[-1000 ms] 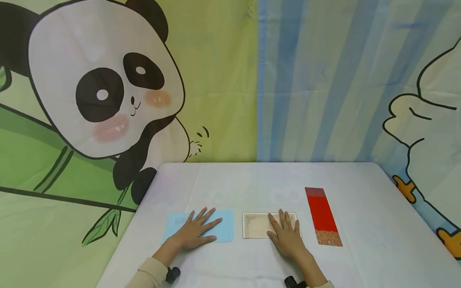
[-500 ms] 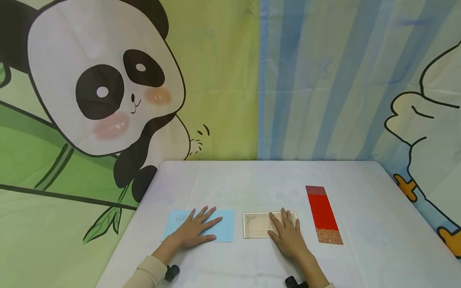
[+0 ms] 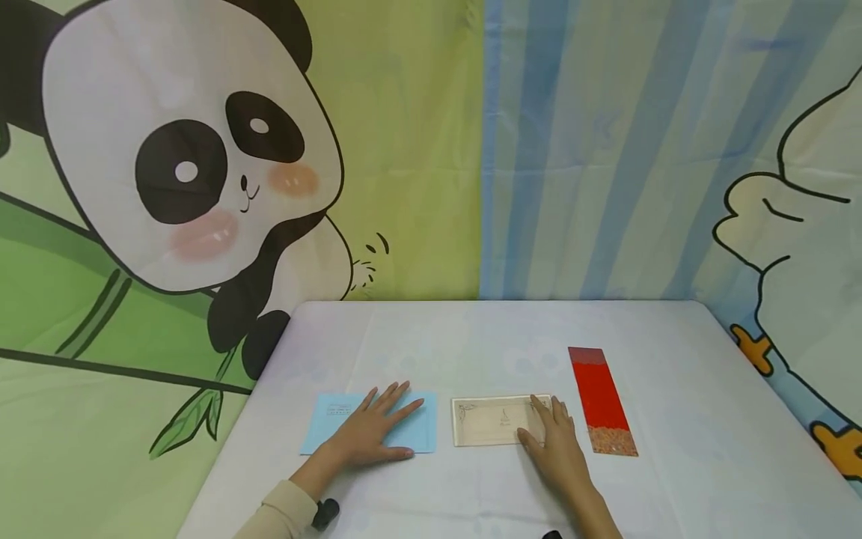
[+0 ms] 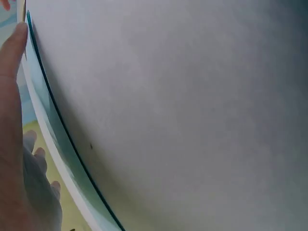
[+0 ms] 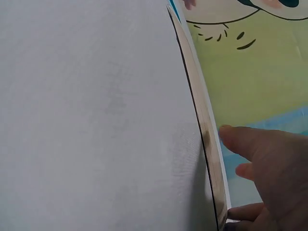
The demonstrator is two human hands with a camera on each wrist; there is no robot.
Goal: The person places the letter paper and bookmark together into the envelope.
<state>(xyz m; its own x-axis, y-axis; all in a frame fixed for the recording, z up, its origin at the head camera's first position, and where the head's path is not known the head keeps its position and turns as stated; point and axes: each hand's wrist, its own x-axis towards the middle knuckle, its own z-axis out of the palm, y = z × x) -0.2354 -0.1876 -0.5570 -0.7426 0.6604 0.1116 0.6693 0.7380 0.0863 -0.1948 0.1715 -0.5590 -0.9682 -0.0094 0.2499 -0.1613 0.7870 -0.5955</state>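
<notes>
A light blue envelope (image 3: 326, 427) lies flat on the white table, and my left hand (image 3: 367, 433) is spread over its right half with straight fingers. In the left wrist view the blue envelope (image 4: 67, 144) shows as a thin strip beside my thumb. Right of it lies a cream card (image 3: 488, 421) with a printed border and small ornaments. My right hand (image 3: 560, 449) is over the right end of that card, its fingertips near the far right corner. In the right wrist view the cream card (image 5: 195, 91) appears edge-on, with my thumb close above it.
A long red strip (image 3: 601, 397) with a glittery, copper-coloured end lies to the right of my right hand. The white table (image 3: 431, 344) reaches back to a printed cloth backdrop (image 3: 404, 150) with a panda on it.
My right hand has shifted to the right across the cream card, so more of its middle shows. The left hand has moved slightly right on the blue envelope.
</notes>
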